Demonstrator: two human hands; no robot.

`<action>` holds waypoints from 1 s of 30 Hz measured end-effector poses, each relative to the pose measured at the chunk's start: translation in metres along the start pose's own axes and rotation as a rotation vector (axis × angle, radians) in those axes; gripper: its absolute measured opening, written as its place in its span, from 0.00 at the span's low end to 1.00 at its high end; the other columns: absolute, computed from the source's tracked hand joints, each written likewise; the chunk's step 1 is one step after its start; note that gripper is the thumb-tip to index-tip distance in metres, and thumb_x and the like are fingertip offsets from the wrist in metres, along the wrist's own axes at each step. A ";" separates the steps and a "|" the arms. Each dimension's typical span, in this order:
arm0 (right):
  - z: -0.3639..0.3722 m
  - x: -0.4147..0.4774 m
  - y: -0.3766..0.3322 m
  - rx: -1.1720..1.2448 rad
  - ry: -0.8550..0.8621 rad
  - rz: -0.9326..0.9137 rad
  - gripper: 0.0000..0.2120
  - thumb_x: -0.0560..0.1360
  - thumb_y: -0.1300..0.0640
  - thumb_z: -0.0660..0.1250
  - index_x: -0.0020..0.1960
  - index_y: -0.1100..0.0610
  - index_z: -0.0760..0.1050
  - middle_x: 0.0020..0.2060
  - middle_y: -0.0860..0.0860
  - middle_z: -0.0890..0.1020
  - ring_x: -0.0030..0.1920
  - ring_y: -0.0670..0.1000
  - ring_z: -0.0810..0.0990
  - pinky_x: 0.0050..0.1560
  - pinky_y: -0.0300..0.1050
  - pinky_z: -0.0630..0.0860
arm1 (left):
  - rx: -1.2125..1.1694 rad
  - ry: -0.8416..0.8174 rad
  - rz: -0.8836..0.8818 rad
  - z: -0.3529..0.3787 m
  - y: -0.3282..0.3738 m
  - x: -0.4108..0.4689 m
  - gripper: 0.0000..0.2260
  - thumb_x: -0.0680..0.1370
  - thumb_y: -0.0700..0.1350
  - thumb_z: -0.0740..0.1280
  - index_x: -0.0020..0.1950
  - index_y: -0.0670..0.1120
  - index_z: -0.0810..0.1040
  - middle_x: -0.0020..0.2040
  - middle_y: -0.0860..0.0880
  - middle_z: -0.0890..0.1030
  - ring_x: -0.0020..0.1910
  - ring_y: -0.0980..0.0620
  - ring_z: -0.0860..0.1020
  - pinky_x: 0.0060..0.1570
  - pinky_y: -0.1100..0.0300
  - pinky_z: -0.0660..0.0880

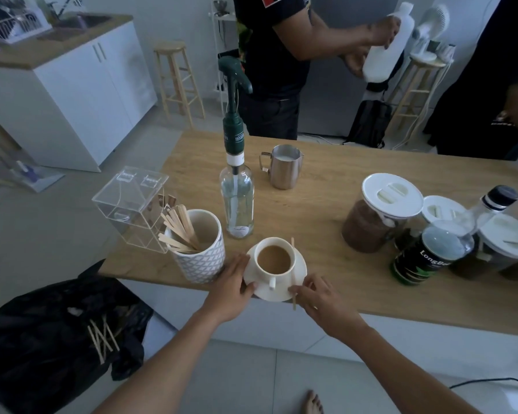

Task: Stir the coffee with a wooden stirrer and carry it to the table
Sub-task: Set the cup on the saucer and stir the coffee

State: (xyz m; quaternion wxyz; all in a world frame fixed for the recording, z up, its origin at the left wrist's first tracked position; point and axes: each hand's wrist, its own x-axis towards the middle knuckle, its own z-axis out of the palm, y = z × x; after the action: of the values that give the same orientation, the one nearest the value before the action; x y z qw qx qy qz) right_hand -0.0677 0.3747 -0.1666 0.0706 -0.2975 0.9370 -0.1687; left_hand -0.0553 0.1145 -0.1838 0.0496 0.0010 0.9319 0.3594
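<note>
A white cup (275, 260) full of light brown coffee stands on a white saucer (300, 265) at the front edge of the wooden counter (317, 210). A thin wooden stirrer (293, 274) lies across the saucer's right side, its near end sticking out past the rim. My left hand (233, 286) grips the saucer's left rim, thumb on top. My right hand (319, 295) pinches the saucer's near right rim, next to the stirrer. A patterned white pot (202, 259) holding several stirrers stands just left of the saucer.
Behind the cup stand a glass bottle with a green pump (237, 186) and a steel milk jug (284, 167). Lidded jars and a dark can (422, 255) crowd the right. A clear acrylic box (132, 201) sits left. Another person (275, 64) stands beyond the counter holding a white bottle. A black bag (51, 333) lies below left.
</note>
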 end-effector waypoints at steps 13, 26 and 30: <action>-0.008 0.004 -0.019 -0.043 0.139 -0.097 0.06 0.76 0.60 0.70 0.52 0.56 0.82 0.48 0.51 0.82 0.47 0.55 0.80 0.40 0.45 0.75 | -0.016 0.023 0.025 0.006 -0.012 0.001 0.30 0.79 0.50 0.66 0.78 0.46 0.60 0.80 0.47 0.59 0.79 0.48 0.55 0.76 0.53 0.54; -0.092 -0.005 -0.045 -0.011 0.664 -0.153 0.05 0.79 0.60 0.64 0.50 0.61 0.77 0.40 0.52 0.80 0.41 0.55 0.76 0.41 0.47 0.75 | -0.027 0.025 0.043 0.005 -0.010 0.000 0.29 0.79 0.46 0.64 0.78 0.44 0.60 0.80 0.46 0.59 0.79 0.48 0.56 0.77 0.49 0.56; -0.103 0.014 -0.062 0.247 0.681 0.043 0.02 0.80 0.55 0.63 0.51 0.51 0.74 0.42 0.41 0.77 0.42 0.43 0.75 0.45 0.28 0.69 | -0.050 0.014 0.050 0.006 -0.011 -0.001 0.29 0.80 0.47 0.65 0.78 0.44 0.59 0.80 0.46 0.59 0.79 0.47 0.55 0.77 0.50 0.55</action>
State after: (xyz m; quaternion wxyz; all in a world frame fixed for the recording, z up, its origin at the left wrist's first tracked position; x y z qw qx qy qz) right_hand -0.0700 0.3473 -0.0485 -0.2064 -0.1939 0.8854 -0.3685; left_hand -0.0537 0.1106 -0.1951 0.0342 0.0208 0.9225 0.3839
